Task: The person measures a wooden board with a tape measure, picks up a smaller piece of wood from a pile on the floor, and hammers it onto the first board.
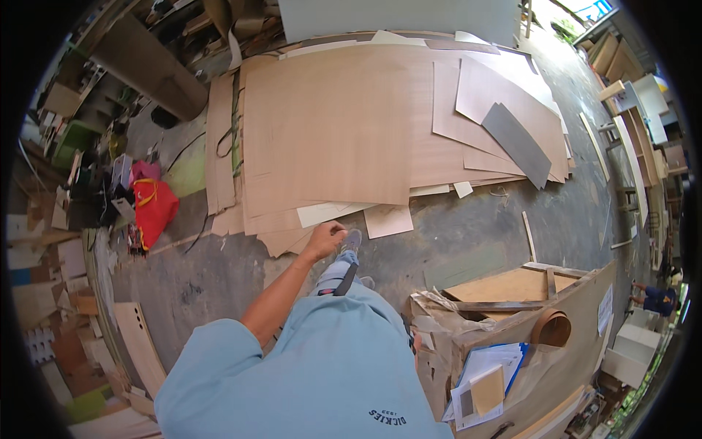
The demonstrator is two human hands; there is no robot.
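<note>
My left hand (327, 240) hangs in front of me with its fingers curled in, and nothing shows in it. Below it is my grey shoe (353, 239), stepping on the concrete floor. Just ahead lies a stack of large thin brown plywood sheets (329, 132), and a small pale offcut (389, 220) sticks out from its near edge. Only a sliver of my right hand (417, 342) shows past my shirt, beside a plastic-wrapped wooden crate (585, 322); its fingers are hidden.
On the stack rests a grey strip (518, 145). A red bag (155, 212) and a brown column (150, 66) stand at left. Papers with a blue folder (486, 384) and a brown roll (551, 327) are at the crate. A person (658, 300) is at far right.
</note>
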